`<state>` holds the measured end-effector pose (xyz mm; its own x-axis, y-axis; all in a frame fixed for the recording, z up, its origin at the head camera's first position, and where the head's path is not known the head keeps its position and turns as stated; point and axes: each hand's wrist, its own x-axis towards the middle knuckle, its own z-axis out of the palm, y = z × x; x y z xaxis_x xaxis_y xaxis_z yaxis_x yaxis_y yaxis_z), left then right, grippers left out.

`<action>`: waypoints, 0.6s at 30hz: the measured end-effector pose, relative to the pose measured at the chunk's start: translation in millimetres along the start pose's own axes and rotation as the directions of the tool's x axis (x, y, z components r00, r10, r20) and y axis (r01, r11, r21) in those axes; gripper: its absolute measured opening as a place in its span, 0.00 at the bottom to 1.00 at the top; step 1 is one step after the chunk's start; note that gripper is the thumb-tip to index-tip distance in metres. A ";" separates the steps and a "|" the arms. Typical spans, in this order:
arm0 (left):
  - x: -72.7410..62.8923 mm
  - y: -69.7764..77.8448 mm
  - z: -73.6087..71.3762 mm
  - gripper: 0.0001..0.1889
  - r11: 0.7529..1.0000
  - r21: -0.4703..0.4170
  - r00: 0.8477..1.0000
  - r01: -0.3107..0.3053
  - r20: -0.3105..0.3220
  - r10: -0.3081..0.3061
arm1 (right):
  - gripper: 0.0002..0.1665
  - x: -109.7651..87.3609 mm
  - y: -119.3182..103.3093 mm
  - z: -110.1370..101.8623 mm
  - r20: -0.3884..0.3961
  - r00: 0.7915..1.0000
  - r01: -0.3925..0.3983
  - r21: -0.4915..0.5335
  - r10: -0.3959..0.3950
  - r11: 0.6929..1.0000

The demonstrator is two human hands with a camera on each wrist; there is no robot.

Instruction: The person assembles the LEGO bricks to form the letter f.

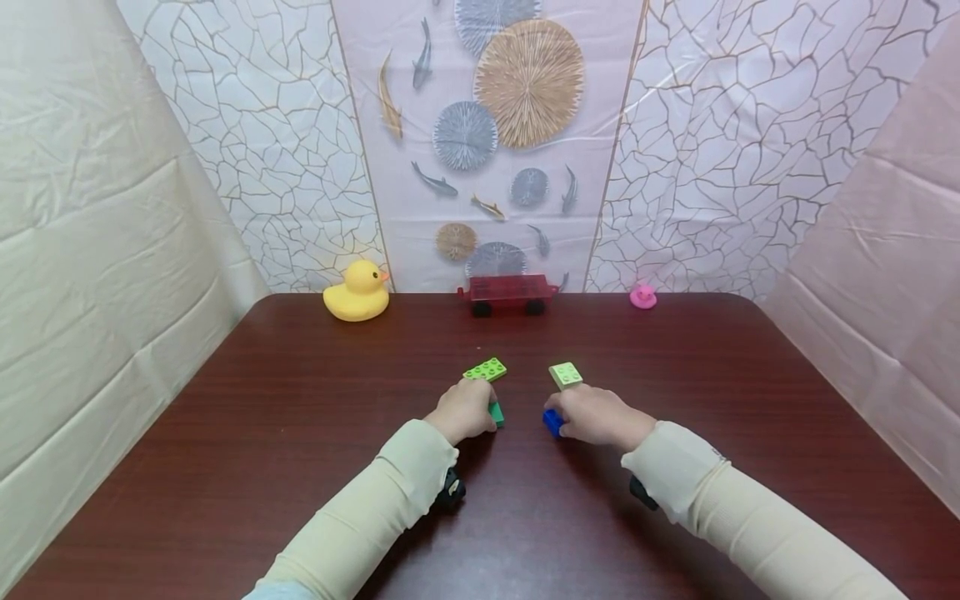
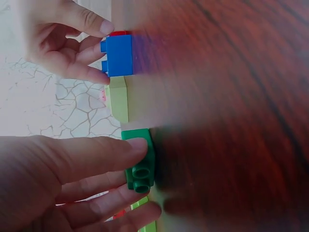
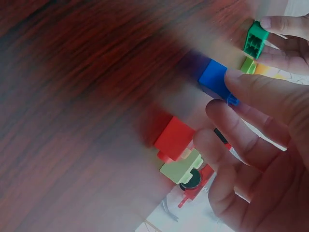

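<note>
My left hand pinches a dark green toy brick between thumb and fingers, its studs pointing sideways in the left wrist view. Across from it, my right hand grips a blue brick with the thumb on one face. Beside the right fingers is a red brick, mostly hidden in the head view. Just beyond that hand lies a pale green brick. A bright green brick with several studs rests past the left fingers.
Along the far table edge stand a yellow duck, a red wheeled wagon and a small pink duck. The dark wooden table meets patterned cloth at the back and pale cloth at the sides.
</note>
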<state>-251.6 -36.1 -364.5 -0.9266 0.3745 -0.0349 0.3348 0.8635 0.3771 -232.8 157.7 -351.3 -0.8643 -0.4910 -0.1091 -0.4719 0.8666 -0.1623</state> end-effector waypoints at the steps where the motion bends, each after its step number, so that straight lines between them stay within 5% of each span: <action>1: -0.4 0.3 -0.4 0.06 1.000 0.000 1.000 -0.011 0.004 0.011 | 0.19 -0.1 0.1 0.1 -0.001 1.000 0.000 -0.002 0.000 1.000; 9: 0.2 6.2 -1.2 0.08 0.995 -0.017 0.991 -0.097 0.095 0.099 | 0.12 -0.4 -0.8 -1.0 0.007 1.000 -0.006 0.019 0.006 1.000; 18: 0.5 15.3 -0.4 0.05 0.965 0.061 0.953 -0.254 0.186 0.239 | 0.11 -1.8 -2.7 -2.9 0.026 0.999 -0.035 0.079 0.033 0.996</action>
<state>-247.0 -22.8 -358.4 -0.7714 0.6258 -0.1149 0.5687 0.7591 0.3168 -230.5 156.5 -347.8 -0.8746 -0.4643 -0.1396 -0.4261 0.8734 -0.2357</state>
